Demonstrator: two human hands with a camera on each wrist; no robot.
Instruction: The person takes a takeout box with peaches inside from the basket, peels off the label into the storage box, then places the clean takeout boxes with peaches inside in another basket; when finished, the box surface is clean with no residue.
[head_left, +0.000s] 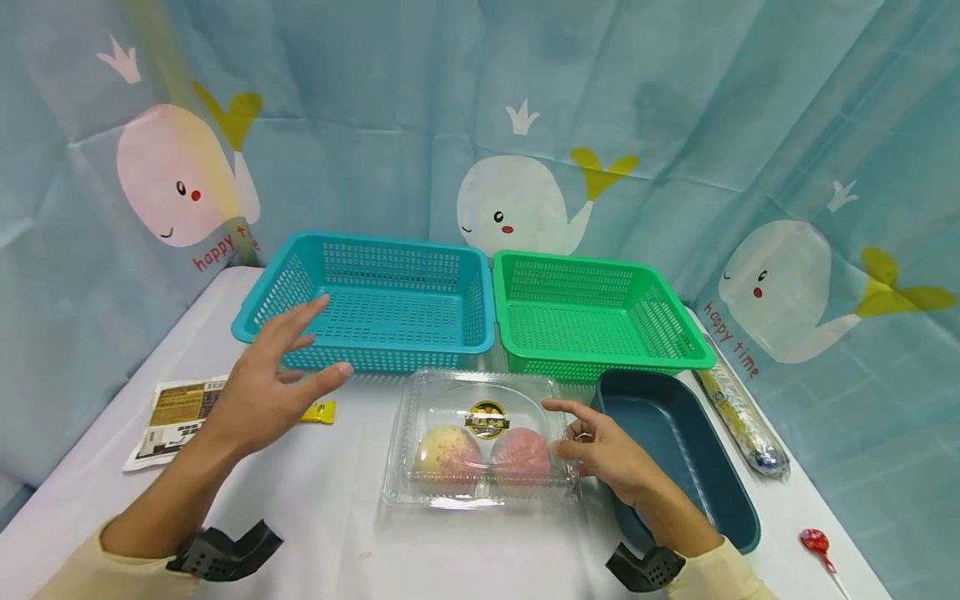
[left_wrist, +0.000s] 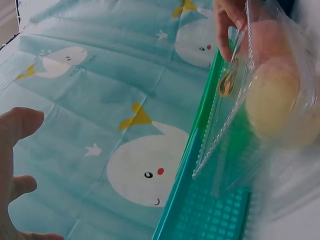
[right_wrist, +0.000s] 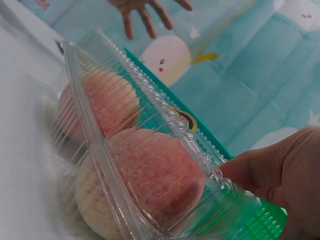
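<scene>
Clear clamshell [head_left: 480,442], two peaches [head_left: 448,454], perhaps closed

The clear clamshell box [head_left: 480,442] is see-through with a gold-and-black round sticker on the lid, and the two peaches inside are blotchy — the one toward the leaflet side yellowish with pink speckles, the other mostly pink-red. Behind the box sit a teal basket [head_left: 367,302] and a bright green basket [head_left: 596,315], both with mesh walls. Right beside the box, a dark navy tray [head_left: 678,446]. The backdrop curtain [head_left: 675,125] is pale blue with white whales — yellow tails, red cheek dots. The table [head_left: 337,517] is white.
</scene>
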